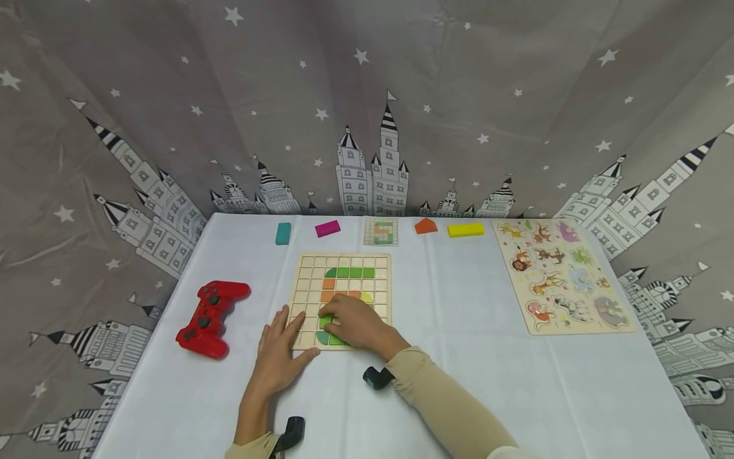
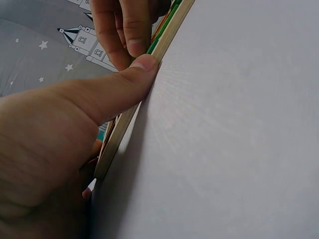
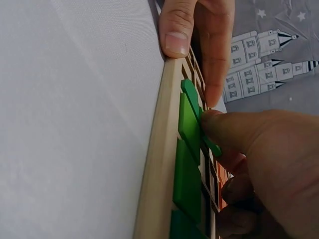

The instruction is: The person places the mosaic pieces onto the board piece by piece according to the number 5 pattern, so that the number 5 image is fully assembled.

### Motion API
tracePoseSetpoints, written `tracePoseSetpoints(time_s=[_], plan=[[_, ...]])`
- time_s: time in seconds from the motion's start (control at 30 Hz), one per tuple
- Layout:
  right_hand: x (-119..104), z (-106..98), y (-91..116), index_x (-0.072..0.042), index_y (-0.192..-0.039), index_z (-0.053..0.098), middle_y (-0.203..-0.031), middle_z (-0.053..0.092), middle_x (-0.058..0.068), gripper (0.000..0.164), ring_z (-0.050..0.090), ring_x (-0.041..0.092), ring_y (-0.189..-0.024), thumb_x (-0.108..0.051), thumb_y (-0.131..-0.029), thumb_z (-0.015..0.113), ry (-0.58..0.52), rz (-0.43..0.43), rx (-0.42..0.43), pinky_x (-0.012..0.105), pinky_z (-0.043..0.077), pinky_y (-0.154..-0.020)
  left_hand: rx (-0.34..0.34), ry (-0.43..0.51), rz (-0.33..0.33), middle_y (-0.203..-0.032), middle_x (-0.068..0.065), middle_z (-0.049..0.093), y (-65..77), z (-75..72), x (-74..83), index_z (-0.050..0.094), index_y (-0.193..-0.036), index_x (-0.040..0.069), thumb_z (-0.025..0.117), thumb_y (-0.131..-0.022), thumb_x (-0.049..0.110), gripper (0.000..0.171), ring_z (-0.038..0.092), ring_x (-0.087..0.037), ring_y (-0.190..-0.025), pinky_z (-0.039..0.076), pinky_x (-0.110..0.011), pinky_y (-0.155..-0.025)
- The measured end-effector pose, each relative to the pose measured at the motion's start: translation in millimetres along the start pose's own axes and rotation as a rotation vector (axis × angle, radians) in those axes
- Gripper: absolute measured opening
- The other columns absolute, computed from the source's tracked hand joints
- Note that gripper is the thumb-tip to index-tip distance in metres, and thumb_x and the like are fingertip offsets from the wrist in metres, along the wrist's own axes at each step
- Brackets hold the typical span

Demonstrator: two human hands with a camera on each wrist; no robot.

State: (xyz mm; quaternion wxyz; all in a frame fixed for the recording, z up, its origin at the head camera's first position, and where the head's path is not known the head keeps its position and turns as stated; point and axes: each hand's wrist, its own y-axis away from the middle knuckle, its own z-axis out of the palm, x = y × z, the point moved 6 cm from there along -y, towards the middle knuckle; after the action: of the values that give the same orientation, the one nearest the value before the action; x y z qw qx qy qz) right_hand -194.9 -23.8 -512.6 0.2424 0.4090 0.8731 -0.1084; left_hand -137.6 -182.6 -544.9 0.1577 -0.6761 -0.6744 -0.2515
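A square wooden grid board (image 1: 309,278) lies on the white table, with green, orange and yellow tiles set in its cells. My left hand (image 1: 278,357) rests at the board's left front corner, fingers spread over the left side and thumb on the front edge. Over the board's lower middle, my right hand (image 1: 362,324) bends its fingers down. In the right wrist view, its thumb and fingers pinch a small green tile (image 3: 213,146) close to the grid. Other green tiles (image 3: 188,181) sit along the front edge. The right hand hides part of the pattern.
A red game controller (image 1: 209,319) lies left of the board. Behind it are a teal block (image 1: 283,233), magenta block (image 1: 327,229), pattern card (image 1: 381,231), orange block (image 1: 425,225) and yellow block (image 1: 466,230). An animal puzzle board (image 1: 530,299) lies at right.
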Motion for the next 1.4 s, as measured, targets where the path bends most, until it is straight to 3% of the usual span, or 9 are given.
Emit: tracePoseSetpoints(time_s=[0.33, 1.07, 1.4], plan=[[1.4, 3.5, -3.4, -0.022, -0.122, 0.075, -0.112, 0.069, -0.006, 0.027, 0.062, 0.006, -0.095, -0.031, -0.097, 0.071, -0.017, 0.021, 0.019, 0.018, 0.051, -0.080, -0.011, -0.008, -0.011, -0.171, -0.021, 0.010, -1.4, 0.7, 2.6, 0.038, -0.158, 0.011, 0.082, -0.085, 0.036, 0.089, 0.005, -0.042, -0.159, 0.000, -0.060, -0.128], [-4.3, 5.1, -3.3, -0.023, -0.114, 0.079, -0.108, 0.072, -0.007, 0.022, 0.066, 0.006, -0.093, -0.034, -0.097, 0.070, 0.035, 0.056, 0.081, 0.018, 0.054, -0.079, 0.021, 0.015, 0.032, -0.170, -0.023, 0.013, 2.3, -3.6, 2.3, 0.040, -0.156, 0.008, 0.082, -0.085, 0.033, 0.086, 0.009, -0.045, -0.157, 0.004, -0.063, -0.127], [-4.6, 4.0, -2.3, -0.027, -0.113, 0.079, -0.109, 0.072, -0.010, 0.019, 0.068, 0.003, -0.097, -0.032, -0.097, 0.069, 0.062, 0.027, 0.092, 0.018, 0.055, -0.083, 0.022, 0.008, 0.034, -0.170, -0.023, 0.013, 3.2, -4.7, 1.9, 0.040, -0.156, 0.008, 0.082, -0.085, 0.033, 0.086, 0.009, -0.045, -0.157, 0.004, -0.063, -0.127]])
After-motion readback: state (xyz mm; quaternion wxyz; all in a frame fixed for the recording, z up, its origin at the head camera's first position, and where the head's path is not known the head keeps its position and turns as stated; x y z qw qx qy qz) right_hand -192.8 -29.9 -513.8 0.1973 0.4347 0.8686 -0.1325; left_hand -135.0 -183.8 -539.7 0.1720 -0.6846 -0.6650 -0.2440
